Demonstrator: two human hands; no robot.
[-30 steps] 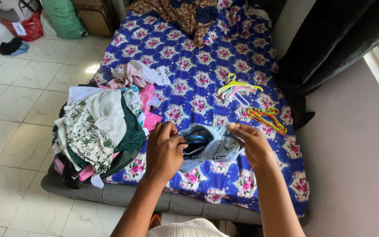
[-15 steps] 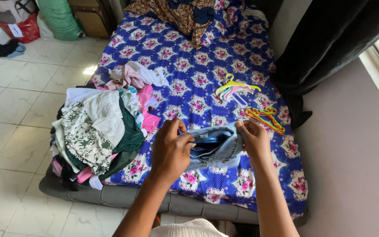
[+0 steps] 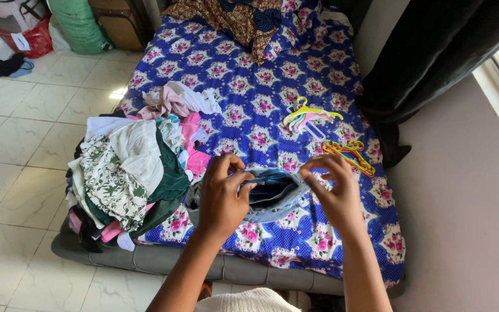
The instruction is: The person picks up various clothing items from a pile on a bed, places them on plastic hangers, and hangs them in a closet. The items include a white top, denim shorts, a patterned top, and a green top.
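Denim, pale blue and bunched, sits between both hands just above the near edge of the bed (image 3: 319, 75). The left hand (image 3: 222, 199) pinches the garment's (image 3: 272, 199) left rim between thumb and fingers, and the right hand (image 3: 333, 193) pinches the right rim the same way, so the opening gapes upward between them and shows a darker blue inside. Something dark blue seems to lie in that opening, though I cannot tell whether it is lining or a separate item. The garment's long axis runs left to right, straight from one hand to the other, and its lower part rests on the flowered sheet. Both hands are equally close, each already gripping its own end.

Left of the left hand, touching the garment's side or just beside it, is a heap of clothes (image 3: 128, 173) in white, green and pink that spills over the bed's left edge. Beyond the right hand lie orange and green hangers (image 3: 350, 155), near its fingertips but apart from them. Farther up the bed is a second cluster of pastel hangers (image 3: 310, 118), and a patterned brown cloth (image 3: 244, 20) lies at the head.
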